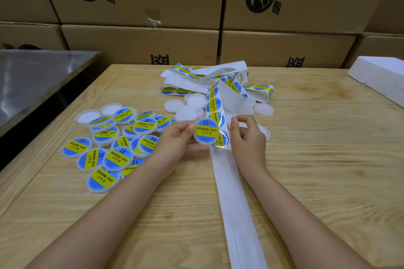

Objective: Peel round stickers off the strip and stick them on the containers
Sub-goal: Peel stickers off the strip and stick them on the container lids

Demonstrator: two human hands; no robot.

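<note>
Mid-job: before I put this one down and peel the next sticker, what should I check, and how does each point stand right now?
1. Applied sticker lies flat inside the rim of the held container: ok.
2. Left hand grips that container: ok.
3. Right hand pinching the strip: cannot tell; its fingertips meet at the strip's edge.
4. Next sticker is on the strip, partly behind the container: ok.
5. Blank containers lie just beyond the hands: ok.
6. Bare table beside the labelled pile for setting down: ok.
</note>
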